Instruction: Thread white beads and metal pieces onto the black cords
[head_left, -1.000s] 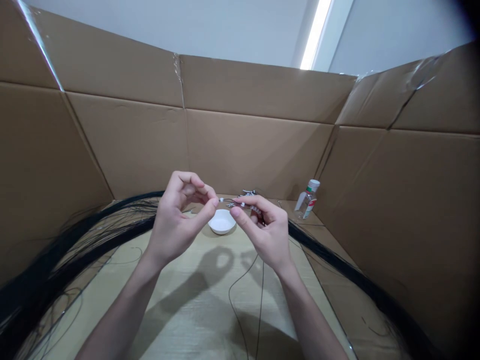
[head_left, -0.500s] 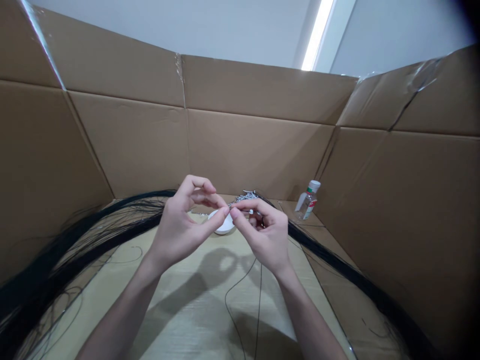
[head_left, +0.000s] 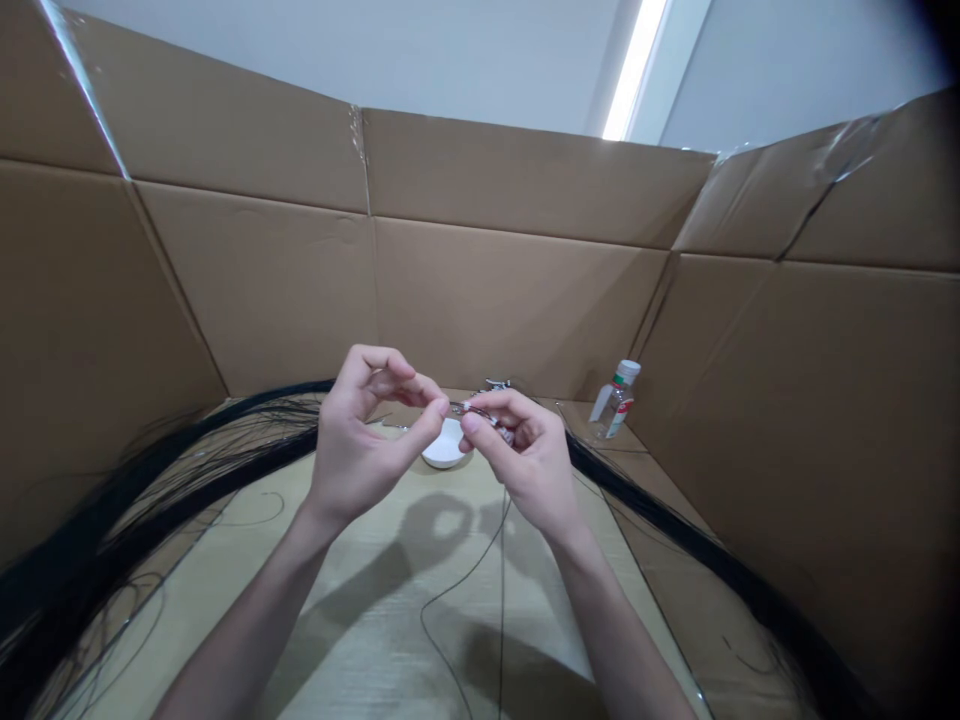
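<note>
Bare board (head_left: 360, 620) nearest the person, cardboard wall (head_left: 517, 300) beyond.

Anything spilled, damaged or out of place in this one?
Only untidiness: the left-side black strands splay out, with stray ones curling loose, while the right-side bundle lies tighter. Nothing looks spilled or broken; the white bowl and bottle are upright. The fingers hide part of the cord.
</note>
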